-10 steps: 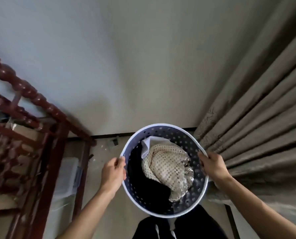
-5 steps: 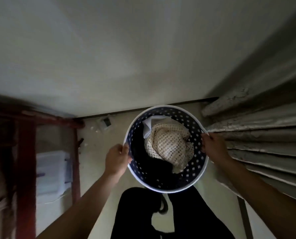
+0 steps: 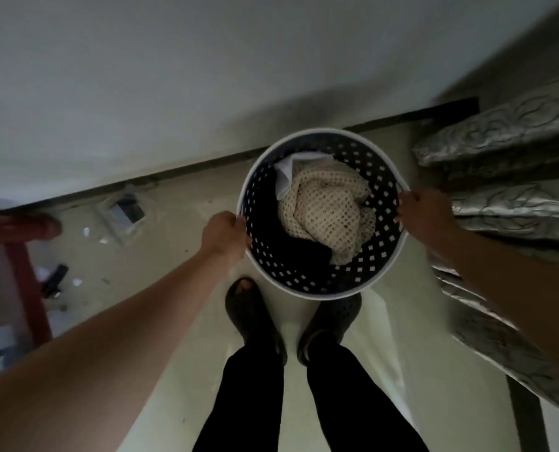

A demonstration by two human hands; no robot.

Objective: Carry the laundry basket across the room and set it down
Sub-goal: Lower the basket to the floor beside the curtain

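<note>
Fingers of the left hand (image 3: 225, 234) curled over the near-left rim of the laundry basket (image 3: 323, 290); the right hand (image 3: 422, 213) clamped the opposite rim. Between them the basket hung level, low before the feet, floor (image 3: 187, 256) directly beneath, wall just beyond, curtain (image 3: 506, 177) beside it.

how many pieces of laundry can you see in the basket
3 show. A cream mesh knit lies on top in the laundry basket, a white cloth sits at the far rim, and a dark garment lies beneath. More may be hidden underneath.
</note>
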